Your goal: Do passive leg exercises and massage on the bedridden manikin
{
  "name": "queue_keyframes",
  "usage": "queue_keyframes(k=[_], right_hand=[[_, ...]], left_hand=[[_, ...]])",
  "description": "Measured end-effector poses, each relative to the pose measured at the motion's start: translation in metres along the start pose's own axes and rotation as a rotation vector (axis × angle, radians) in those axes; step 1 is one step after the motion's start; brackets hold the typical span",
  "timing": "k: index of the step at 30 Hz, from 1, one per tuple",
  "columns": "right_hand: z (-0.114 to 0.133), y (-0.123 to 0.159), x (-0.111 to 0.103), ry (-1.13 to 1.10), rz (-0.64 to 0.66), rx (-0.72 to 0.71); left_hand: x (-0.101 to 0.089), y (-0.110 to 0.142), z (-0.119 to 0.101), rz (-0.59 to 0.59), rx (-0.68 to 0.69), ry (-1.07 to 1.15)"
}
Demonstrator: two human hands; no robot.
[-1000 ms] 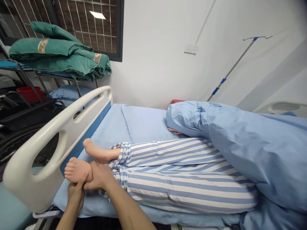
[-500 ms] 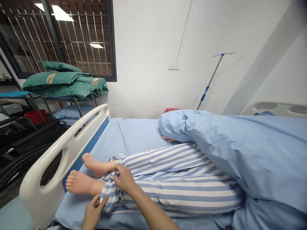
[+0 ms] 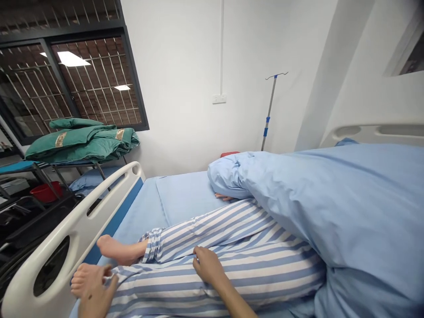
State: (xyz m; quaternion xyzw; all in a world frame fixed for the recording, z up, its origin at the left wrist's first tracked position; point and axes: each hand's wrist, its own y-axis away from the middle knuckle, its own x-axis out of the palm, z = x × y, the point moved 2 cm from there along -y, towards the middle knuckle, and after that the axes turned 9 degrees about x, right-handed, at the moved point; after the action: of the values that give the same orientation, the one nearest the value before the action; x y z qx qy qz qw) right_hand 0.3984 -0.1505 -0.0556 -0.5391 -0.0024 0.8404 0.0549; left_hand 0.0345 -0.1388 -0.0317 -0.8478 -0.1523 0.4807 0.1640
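room: hospital ward, white wall (image 3: 175,66) holding a dark barred window (image 3: 96,84), a wall socket (image 3: 219,98) and, standing before it, an iv pole (image 3: 269,115) with blue bands.

beside the bed: folded green quilts (image 3: 82,145) on a metal rack (image 3: 20,166), a blue pillow (image 3: 91,180) beneath them, a red basin (image 3: 46,192) lower down to the left.

bed: white side rail (image 3: 79,225) with a blue strip, pale blue sheet (image 3: 185,194) over the mattress, a rumpled blue duvet (image 3: 347,212) across the right half.

figure: lying under the duvet, legs out in striped trousers (image 3: 212,234), the bare far foot (image 3: 117,251) just beyond the bare near foot (image 3: 79,280), both close to the rail.

left hand (image 3: 94,293): low by the rail, fingers loose and spread, over the near foot, not clenched.

right hand (image 3: 208,265): on the trousers at the near shin, fingers curled against the stripes; whether they grip the cloth cannot be told.
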Motion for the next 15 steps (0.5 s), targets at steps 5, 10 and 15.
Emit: queue_keyframes(k=[5,10,15], right_hand=[[0.004,0.003,0.000,0.052,-0.019,-0.035],[0.002,0.002,-0.001,0.059,-0.050,-0.032],[0.004,0.001,-0.004,0.059,-0.036,-0.017]], left_hand=[[0.073,-0.037,-0.039,0.208,0.022,0.028],[0.118,-0.068,-0.042,0.230,0.157,-0.002],[0.122,-0.075,-0.044,0.329,0.129,-0.131]])
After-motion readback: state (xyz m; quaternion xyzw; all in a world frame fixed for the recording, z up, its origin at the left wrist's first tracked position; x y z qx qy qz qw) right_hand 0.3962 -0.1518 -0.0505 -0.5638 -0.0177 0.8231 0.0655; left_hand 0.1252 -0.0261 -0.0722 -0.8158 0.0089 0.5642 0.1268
